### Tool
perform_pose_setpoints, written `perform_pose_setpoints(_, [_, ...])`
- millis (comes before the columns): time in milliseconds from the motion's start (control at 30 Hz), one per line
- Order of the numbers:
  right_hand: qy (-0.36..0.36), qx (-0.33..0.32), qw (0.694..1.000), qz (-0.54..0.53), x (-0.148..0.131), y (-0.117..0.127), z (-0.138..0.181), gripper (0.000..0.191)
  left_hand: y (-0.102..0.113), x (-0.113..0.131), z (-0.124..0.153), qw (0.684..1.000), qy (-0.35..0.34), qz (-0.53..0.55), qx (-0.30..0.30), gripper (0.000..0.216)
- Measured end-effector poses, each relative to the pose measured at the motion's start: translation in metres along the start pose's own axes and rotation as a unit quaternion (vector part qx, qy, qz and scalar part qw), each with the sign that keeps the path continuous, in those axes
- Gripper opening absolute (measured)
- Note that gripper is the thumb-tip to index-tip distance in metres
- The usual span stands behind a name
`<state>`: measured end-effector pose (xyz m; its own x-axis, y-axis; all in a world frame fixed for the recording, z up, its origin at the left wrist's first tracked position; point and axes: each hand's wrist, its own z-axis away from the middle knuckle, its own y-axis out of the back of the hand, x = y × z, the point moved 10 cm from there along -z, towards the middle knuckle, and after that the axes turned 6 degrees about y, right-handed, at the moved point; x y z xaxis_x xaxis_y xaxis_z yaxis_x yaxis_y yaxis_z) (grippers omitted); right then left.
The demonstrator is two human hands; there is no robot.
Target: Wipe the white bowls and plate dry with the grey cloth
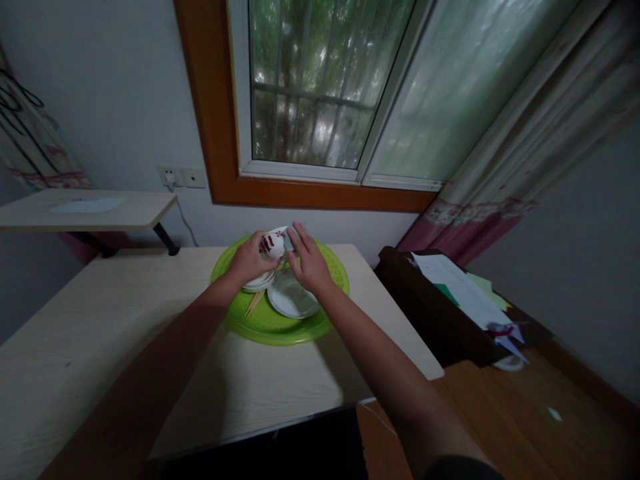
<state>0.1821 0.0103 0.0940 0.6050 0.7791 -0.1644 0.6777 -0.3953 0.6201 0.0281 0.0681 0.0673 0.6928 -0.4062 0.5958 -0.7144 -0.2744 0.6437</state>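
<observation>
The bowl (274,245), white with red and dark markings, is up in the air above the far part of a green tray (285,335), tipped on its side rather than upright. Our left grip (250,259) is closed around its near left side, thumb below and fingers over the top, so we hold it firmly there. Our right grip (311,263) is at the bowl's other side with the fingers stretched and the thumb apart, fairly wide; a pale patch (289,241) shows between them, and we cannot tell whether it is a cloth or part of the bowl, nor whether that hand pinches anything.

Below our hands, on the tray, we see a white plate (293,300) lying flat, and just to its left a stack of white dishes (257,284), partly hidden by our left grip. A few chopsticks (255,303) lie aslant in front of the stack. The tray rests on the pale worktop (210,393), near its far edge. To the left we have a raised shelf (135,213) bearing a sheet (87,205), and beyond the worktop, a window (315,100) in a brown frame
</observation>
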Motion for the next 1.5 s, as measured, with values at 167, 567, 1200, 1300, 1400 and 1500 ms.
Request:
perform_pose_setpoints(167, [-0.103, 0.047, 0.992, -0.048, 0.035, 0.002, 0.009, 0.055, 0.0, 0.005, 0.001, 0.999, -0.043, -0.03, 0.01, 0.065])
perform_pose_setpoints(567, [0.051, -0.021, 0.998, 0.015, -0.023, -0.002, -0.004, 0.051, -0.01, 0.027, 0.011, 0.987, -0.136, -0.085, -0.007, 0.049])
perform_pose_setpoints(1200, [0.0, 0.037, 0.999, -0.021, 0.001, 0.008, 0.001, 0.052, -0.001, 0.012, 0.006, 0.995, -0.055, -0.077, 0.016, 0.063])
perform_pose_setpoints(1300, [0.067, -0.013, 0.998, -0.002, -0.023, 0.0, -0.001, 0.053, -0.001, 0.013, 0.006, 0.996, -0.066, -0.067, 0.013, 0.063])
perform_pose_setpoints(1400, [0.079, -0.056, 0.995, 0.008, -0.032, -0.01, -0.002, 0.053, 0.0, 0.012, 0.006, 0.997, -0.068, -0.041, 0.012, 0.064])
perform_pose_setpoints(1500, [0.048, -0.038, 0.998, 0.0, -0.026, -0.006, -0.004, 0.053, 0.004, 0.008, 0.004, 0.998, -0.044, -0.037, 0.028, 0.064])
